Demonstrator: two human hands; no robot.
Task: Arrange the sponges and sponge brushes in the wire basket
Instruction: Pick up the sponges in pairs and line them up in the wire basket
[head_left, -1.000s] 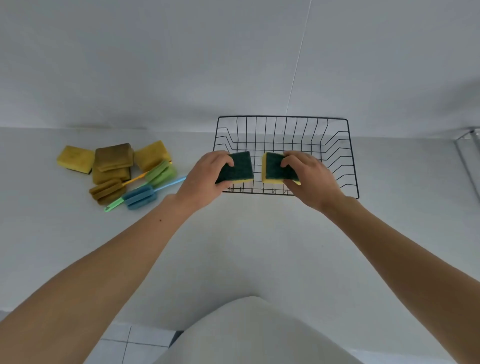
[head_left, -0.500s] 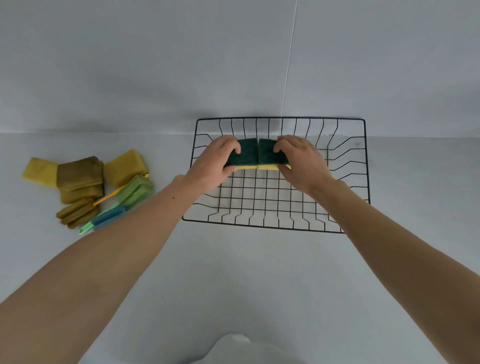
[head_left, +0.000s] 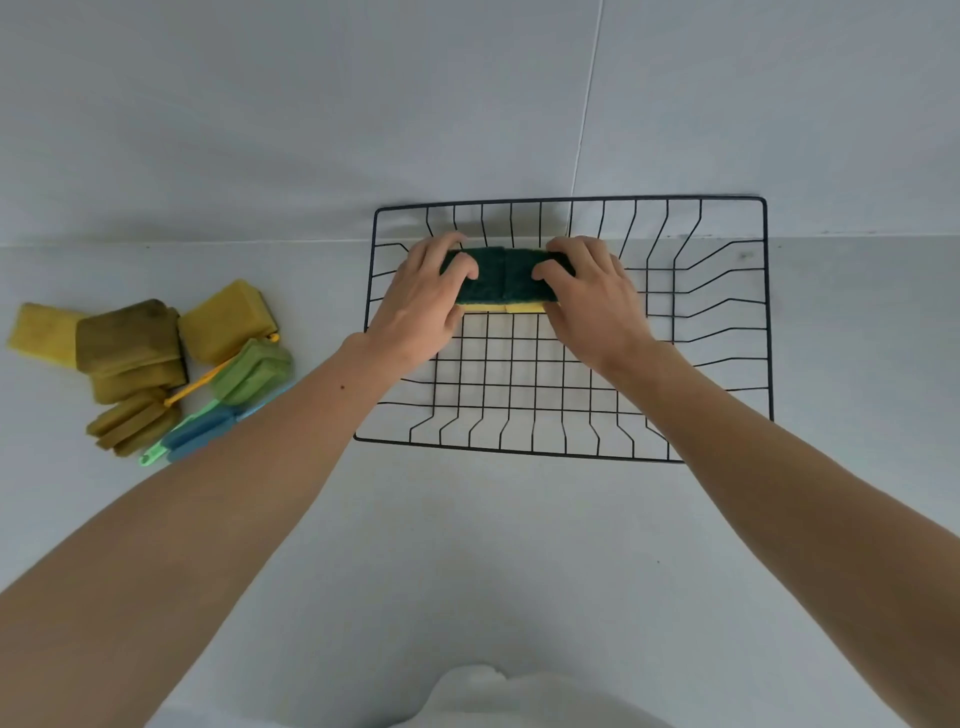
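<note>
Two green-topped sponges (head_left: 501, 275) now pressed side by side at far wall of wire basket (head_left: 571, 452) — a second ago held apart above near rim. Left hand (head_left: 426, 306), right hand (head_left: 587, 301) each clasp one. Remaining sponges (head_left: 130, 338), sponge brushes (head_left: 228, 384) wait on table (head_left: 467, 545) — first placement nearly done.

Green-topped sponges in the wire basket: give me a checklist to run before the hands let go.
1. Two green-topped sponges inside the wire basket: ok.
2. Sponges butted side by side, green up: ok.
3. Resting flat on the basket floor: cannot tell.
4. Left hand and right hand each on a sponge: ok.
5. Room left in the basket: ok.
6. Yellow sponges and sponge brushes placed in the basket: not ok, on the counter.
</note>
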